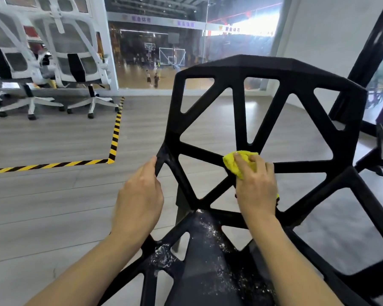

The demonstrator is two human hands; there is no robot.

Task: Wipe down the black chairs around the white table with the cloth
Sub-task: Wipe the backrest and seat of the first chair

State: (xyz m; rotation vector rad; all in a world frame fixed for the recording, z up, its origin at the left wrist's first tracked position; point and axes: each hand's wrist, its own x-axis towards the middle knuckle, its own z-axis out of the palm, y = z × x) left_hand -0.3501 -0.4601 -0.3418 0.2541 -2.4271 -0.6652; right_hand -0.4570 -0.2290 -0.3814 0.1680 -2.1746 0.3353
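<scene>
The black chair [263, 120] stands directly in front of both hands, with its open lattice backrest facing the person and its seat below the forearms. The right hand [255, 186] lies on the junction where several bars of the backrest meet. Its fingers are curled over a yellow cloth [237, 163] and press it against the black plastic; the cloth shows above and left of the fingers, and a small corner of it shows at the right side of the wrist. The left hand [139, 195] is well apart from the right one, at the left edge of the backrest. Its thumb lies along the side bar there and the hand seems to grip this edge, but the fingers are behind the bar, so I cannot tell exactly how they close.

Below the hands, between the two forearms, the seat carries white specks and powder [210, 230], with another patch nearer the left forearm.

To the left of the left hand, a yellow and black striped tape [115, 138] makes a corner on the grey wooden floor [53, 206]. Far beyond the left hand stand two white office chairs [75, 62] with mesh backs. Beyond the chair back there is a glass wall [155, 51], and through it a sports hall is visible.
</scene>
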